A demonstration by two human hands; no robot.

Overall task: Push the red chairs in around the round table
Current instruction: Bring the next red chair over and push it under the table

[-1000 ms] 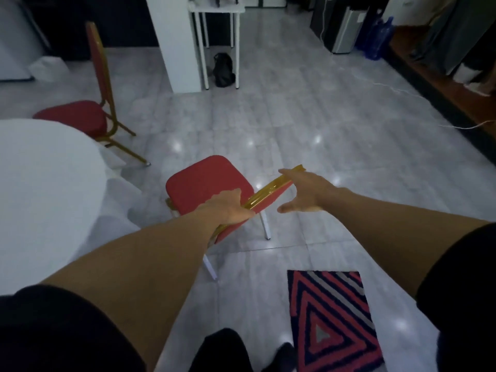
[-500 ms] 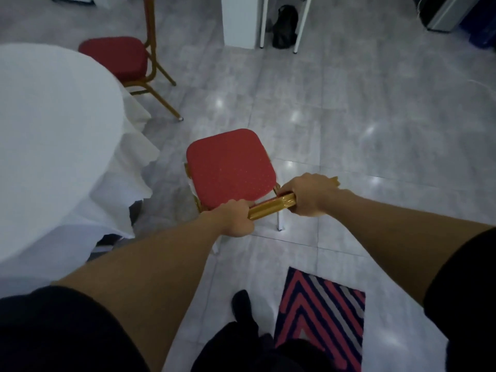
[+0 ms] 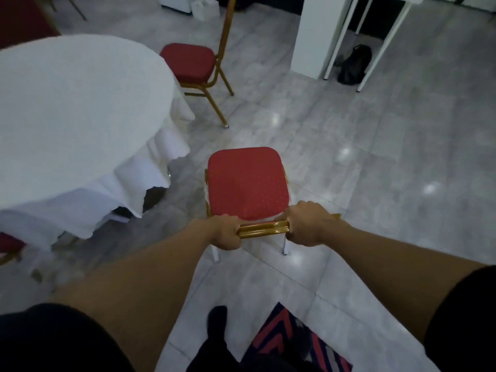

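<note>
A red chair (image 3: 247, 182) with a gold frame stands on the tiles in front of me, its seat facing away. My left hand (image 3: 224, 232) and my right hand (image 3: 308, 224) both grip the gold top rail of its backrest, one at each end. The round table (image 3: 67, 103) under a white cloth fills the left side, a gap of floor between it and this chair. A second red chair (image 3: 189, 61) stands at the table's far right edge, its seat partly under the cloth. A sliver of a third red chair (image 3: 9, 244) shows at the left edge.
A white pillar (image 3: 316, 36) and a white-legged table (image 3: 375, 36) stand at the back right, with a black bag (image 3: 354, 64) on the floor beneath. A striped red and dark rug (image 3: 295, 339) lies by my feet (image 3: 217, 318). Grey tiled floor stretches to the right.
My right hand closed on the backrest rail beside the left. The view has turned left and the chair's back has swung round toward me; the table now shows larger.
</note>
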